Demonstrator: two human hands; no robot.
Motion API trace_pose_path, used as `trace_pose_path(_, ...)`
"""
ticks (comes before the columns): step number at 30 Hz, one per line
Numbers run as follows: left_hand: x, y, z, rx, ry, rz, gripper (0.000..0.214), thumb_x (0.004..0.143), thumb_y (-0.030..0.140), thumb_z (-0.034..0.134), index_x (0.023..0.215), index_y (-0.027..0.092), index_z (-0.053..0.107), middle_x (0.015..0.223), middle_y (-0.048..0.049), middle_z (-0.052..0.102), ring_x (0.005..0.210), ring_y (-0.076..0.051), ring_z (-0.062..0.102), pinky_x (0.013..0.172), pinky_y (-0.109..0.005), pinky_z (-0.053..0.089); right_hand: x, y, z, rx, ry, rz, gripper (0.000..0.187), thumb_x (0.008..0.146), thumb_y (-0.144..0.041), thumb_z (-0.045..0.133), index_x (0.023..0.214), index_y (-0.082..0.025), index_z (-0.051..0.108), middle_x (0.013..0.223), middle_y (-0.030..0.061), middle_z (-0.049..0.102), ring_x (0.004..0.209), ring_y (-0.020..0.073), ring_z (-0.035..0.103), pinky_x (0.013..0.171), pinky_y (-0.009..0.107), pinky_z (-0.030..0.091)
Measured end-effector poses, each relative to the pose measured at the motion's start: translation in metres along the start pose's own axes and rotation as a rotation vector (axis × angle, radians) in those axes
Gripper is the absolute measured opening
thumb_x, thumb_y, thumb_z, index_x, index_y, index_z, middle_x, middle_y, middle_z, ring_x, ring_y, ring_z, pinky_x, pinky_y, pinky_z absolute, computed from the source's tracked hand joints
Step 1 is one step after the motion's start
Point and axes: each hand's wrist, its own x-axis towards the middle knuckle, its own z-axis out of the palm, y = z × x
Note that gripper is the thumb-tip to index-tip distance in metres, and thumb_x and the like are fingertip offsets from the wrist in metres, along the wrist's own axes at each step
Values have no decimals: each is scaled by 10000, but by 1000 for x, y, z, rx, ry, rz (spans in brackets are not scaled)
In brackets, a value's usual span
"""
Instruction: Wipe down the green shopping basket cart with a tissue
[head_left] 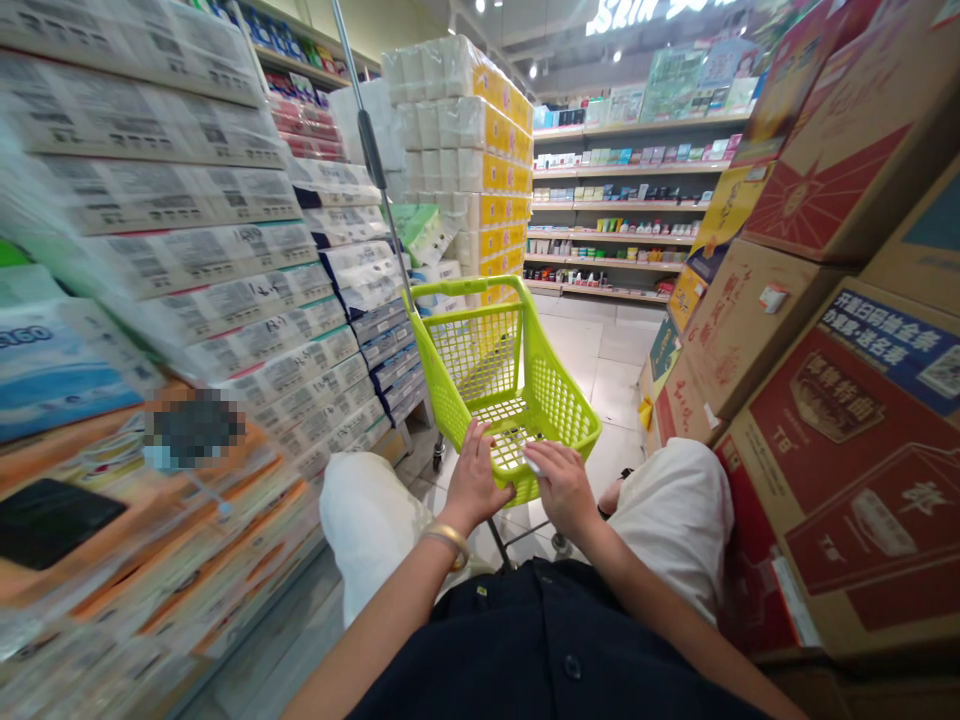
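A lime-green shopping cart (pixel 450 385) with a perforated plastic basket stands right in front of me, between my knees. My left hand (pixel 476 480), with a gold-coloured bangle at the wrist, grips its near rim, fingers over the inside and thumb on the near side. At the same rim, slightly to the right, my right hand (pixel 564 487) is closed with its fingertips on a small white piece (pixel 530 464) that looks like a tissue or wipe. Most of that piece is hidden under the fingers. The slatted basket floor shows through the opening.
Wrapped paper packs (pixel 202 200) are stacked high on the left, with a dark phone-like slab (pixel 60 520) on a lower orange stack. Cardboard cartons (pixel 847 440) rise close on the right. A metal pole (pixel 367 140) stands beside the cart. Stocked shelves (pixel 630 170) line the back.
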Motion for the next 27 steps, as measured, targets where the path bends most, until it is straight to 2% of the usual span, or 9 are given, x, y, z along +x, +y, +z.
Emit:
trace_pose_path(2,0,1,-1,-8,-2,-9,635,589,212,722,1129,204,391,1404,-164,387,1454,-393,206,1159,-599,300,-1,10,-4,-50,92,123,413,844,-71,448,1152,-213,684,1164,77,708,1166,240,572,1023,433,400)
trace_pose_path(4,0,2,0,-13,5,-7,635,590,210,723,1131,203,390,1406,-167,387,1454,-390,209,1160,-598,298,-1,9,-4,-46,102,135,414,846,-75,444,1160,-202,681,1183,90,700,1204,247,558,1055,453,389)
trace_pose_path(8,1,1,2,-17,18,11,611,605,164,689,1138,190,390,1391,-194,401,1452,-395,219,1153,-601,308,-3,-14,7,80,-97,-147,481,842,-79,449,1250,-255,633,1266,58,663,1250,200,546,1090,417,393)
trace_pose_path(10,1,1,2,-20,10,4,616,598,157,689,1136,196,392,1390,-187,404,1453,-395,219,1150,-609,308,-4,-14,7,98,-139,-194,506,839,-73,440,1269,-270,620,1275,51,660,1251,187,550,1100,415,389)
trace_pose_path(16,0,3,-1,-35,-1,-24,632,574,200,730,1116,197,406,1430,-173,378,1464,-375,190,1167,-577,300,-2,31,-12,-96,147,202,430,831,-64,412,1145,-170,687,1162,112,709,1193,255,583,1070,503,399)
trace_pose_path(18,0,3,0,-32,5,-21,633,581,207,728,1124,190,402,1430,-178,376,1461,-378,193,1169,-576,295,-3,26,-11,-92,145,186,427,832,-69,418,1146,-177,685,1171,103,707,1209,250,572,1073,492,398)
trace_pose_path(23,0,1,1,-26,14,2,610,603,201,698,1130,189,389,1403,-185,395,1454,-384,213,1163,-584,299,-5,-9,3,49,-121,-139,497,836,-47,430,1239,-256,631,1272,33,665,1265,177,540,1114,405,354)
trace_pose_path(25,0,1,-1,-28,5,-11,614,594,199,702,1123,202,391,1410,-173,393,1455,-385,212,1159,-594,299,-3,-1,-1,24,-92,-77,502,830,-34,418,1228,-246,638,1258,39,673,1247,181,555,1104,410,361)
trace_pose_path(27,0,3,-2,-31,-7,-28,621,583,199,715,1114,212,392,1422,-162,383,1459,-383,202,1159,-598,296,-1,19,-10,-51,20,94,476,819,-35,412,1178,-215,667,1200,64,699,1199,217,587,1081,453,378)
